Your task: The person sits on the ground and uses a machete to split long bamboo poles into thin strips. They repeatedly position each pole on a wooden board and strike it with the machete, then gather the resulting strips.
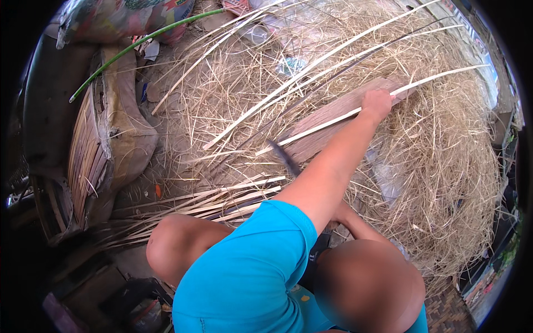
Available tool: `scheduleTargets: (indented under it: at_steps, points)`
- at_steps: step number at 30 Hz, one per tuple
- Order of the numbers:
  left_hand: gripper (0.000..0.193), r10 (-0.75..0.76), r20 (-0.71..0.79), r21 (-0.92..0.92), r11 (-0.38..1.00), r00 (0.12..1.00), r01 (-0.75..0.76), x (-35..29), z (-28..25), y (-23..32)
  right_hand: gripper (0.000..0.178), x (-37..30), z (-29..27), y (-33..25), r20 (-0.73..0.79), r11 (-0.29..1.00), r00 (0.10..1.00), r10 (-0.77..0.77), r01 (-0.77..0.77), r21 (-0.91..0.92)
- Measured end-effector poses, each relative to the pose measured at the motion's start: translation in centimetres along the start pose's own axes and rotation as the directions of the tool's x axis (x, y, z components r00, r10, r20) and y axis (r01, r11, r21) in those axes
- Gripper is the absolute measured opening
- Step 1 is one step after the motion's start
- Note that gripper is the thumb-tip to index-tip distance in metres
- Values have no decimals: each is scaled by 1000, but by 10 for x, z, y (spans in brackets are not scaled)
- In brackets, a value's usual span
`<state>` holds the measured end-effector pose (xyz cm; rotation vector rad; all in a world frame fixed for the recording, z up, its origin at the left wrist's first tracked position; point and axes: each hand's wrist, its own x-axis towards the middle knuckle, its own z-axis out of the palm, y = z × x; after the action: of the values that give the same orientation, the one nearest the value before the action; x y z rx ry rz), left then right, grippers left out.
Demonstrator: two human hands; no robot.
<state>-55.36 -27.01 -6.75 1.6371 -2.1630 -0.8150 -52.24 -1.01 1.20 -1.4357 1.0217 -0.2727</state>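
a long pale strip (333, 121) lay aslant across a brown board (317, 143), its near end out toward the left, its far end arching off to the right over the shavings. from where i stood, the left hand (377, 104) was clenched round it at the board's far right end. the right hand (339, 214) was low behind the left forearm, mostly hidden, so i couldn't tell what it grasped; a dark blade (285, 158) poked out on the other side of that arm, close to the strip's near end, though i couldn't see whether they touched.

i took the step in hand to be dressing the strip with the blade. the next move seemed to call for a firm left hold, the strip flat on the wood, and the edge kept off the arm.

the floor (145, 178) was littered with shavings (444, 183), heaped thickest on the right. more loose strips (311, 75) lay on the far side, a bundle of strips (239, 204) at the near left. a green stalk (139, 46) slanted past a patterned sack (125, 22) at the far left.
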Motion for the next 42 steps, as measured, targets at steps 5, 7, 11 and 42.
scheduleTargets:
  at_steps: [5, 7, 11, 42]
  points:
    - [46, -11, -15, -20, 1000, 1000, 10, -3, -10, 15, 62, 7, -18, 60, -200, 988, 968, 149, -137, 73]
    - [46, -26, 2, -43, 999, 1000, 26, -1, -11, 18, 65, -3, -11, 111, -161, 992, 987, -15, -5, -128]
    - [44, -85, -12, -4, 996, 996, 85, -5, -7, 1, 64, 15, -35, 57, -124, 819, 947, 295, -184, 544]
    - [47, -14, -20, -6, 1000, 1000, 14, -27, -29, -6, 54, -12, 86, 86, 237, 995, 972, 5, -29, 100]
